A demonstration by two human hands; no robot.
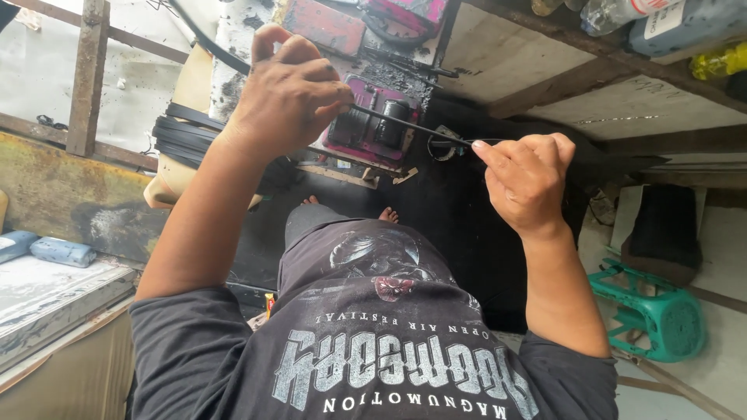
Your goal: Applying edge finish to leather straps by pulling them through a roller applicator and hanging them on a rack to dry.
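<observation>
Thin black strip [412,127], rubbery-looking, narrow and flat, runs taut between both hands at chest height, w/ its far end trailing up and away past the left hand toward top of view. Left hand [286,97] is curled into a fist round the strip, fingers closed tight on it, knuckles up. Right hand [525,180] pinches the strip's near end btwn thumb and forefinger, other fingers folded in. Below the strip, approx under its middle, sits a grimy pink-red machine [373,128] w/ black rollers, its surface caked in black residue; a second red block [327,27] lies further up. Left of that, a bundle of black strips [183,136] is stacked on a tan seat edge. Bare toes [387,214] show on the dark floor just under the machine. Right side: turquoise plastic stool [661,315] w/ chipped paint, a dark cushion-like pad behind it. Top right, plastic bottles [622,12] on a wooden shelf. Far left, blue bar-shaped block [62,250] on a pale ledge. Person's dark printed tee fills the lower view, hiding what's directly below the arms.
</observation>
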